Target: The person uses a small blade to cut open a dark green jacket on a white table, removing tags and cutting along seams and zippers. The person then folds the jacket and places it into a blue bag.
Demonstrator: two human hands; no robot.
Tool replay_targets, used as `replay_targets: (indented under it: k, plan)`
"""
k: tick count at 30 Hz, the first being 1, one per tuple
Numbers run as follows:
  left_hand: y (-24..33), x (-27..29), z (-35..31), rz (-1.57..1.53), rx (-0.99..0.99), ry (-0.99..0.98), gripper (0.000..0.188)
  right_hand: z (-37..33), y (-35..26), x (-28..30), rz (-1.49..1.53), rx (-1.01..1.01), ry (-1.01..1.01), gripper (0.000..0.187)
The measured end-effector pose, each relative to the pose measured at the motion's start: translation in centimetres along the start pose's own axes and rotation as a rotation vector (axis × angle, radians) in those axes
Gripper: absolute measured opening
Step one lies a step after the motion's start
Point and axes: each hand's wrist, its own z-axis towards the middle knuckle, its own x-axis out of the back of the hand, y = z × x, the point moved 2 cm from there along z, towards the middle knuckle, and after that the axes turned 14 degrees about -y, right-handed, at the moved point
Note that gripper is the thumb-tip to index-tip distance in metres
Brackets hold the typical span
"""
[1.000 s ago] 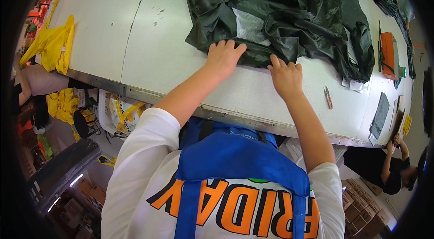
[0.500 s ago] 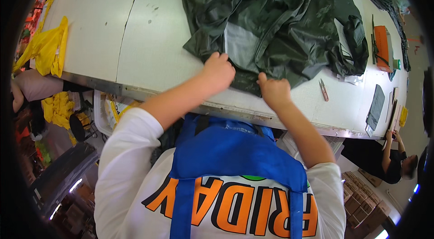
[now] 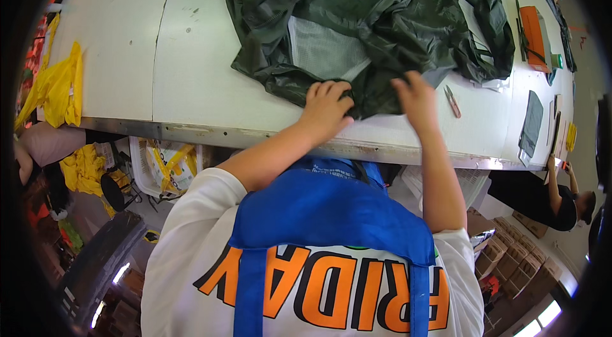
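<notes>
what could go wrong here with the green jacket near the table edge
1. Both hands, left hand and right hand, grip the dark green garment near the table edge; a strong pull might slide the loose fabric off.
2. The small snips lie just right of the right hand; dragged fabric or a sweeping hand could snag on them.
3. The white mesh panel is exposed and may catch on fingers.

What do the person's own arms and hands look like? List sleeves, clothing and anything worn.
Both forearms are bare, and the left hand and right hand wear no gloves. No watch, ring or band shows. Short white sleeves end above the elbows; the white shirt has large orange letters edged in black. Over it lies a blue apron with straps.
</notes>
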Motion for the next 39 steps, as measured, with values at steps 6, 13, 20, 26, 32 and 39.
replay_targets:
  k: [6,13,20,26,32,39]
  plan:
    - [0.0,-0.9,0.3,0.026,-0.013,-0.129,0.025,-5.3,2.7,-0.4,-0.237,-0.099,0.201,0.022]
    - [0.2,-1.5,0.1,0.073,-0.003,-0.110,0.032,-3.4,-0.1,-6.0,0.040,0.040,-0.118,0.017]
    - [0.5,-1.2,-0.4,0.082,-0.050,-0.047,0.027,-1.8,1.8,-5.8,0.262,-0.130,-0.360,0.021]
    - [1.2,-0.5,-0.3,0.019,0.075,-0.168,0.026,-2.5,1.0,-5.6,0.467,-0.179,-0.176,0.018]
    - [-0.1,-0.7,0.1,-0.087,0.094,-0.240,0.022,-5.9,-0.7,-4.3,0.025,0.200,-0.053,0.019]
    - [2.2,-0.8,-0.1,0.038,0.106,-0.036,0.020,-6.4,0.1,-4.2,-0.002,0.204,-0.161,0.010]
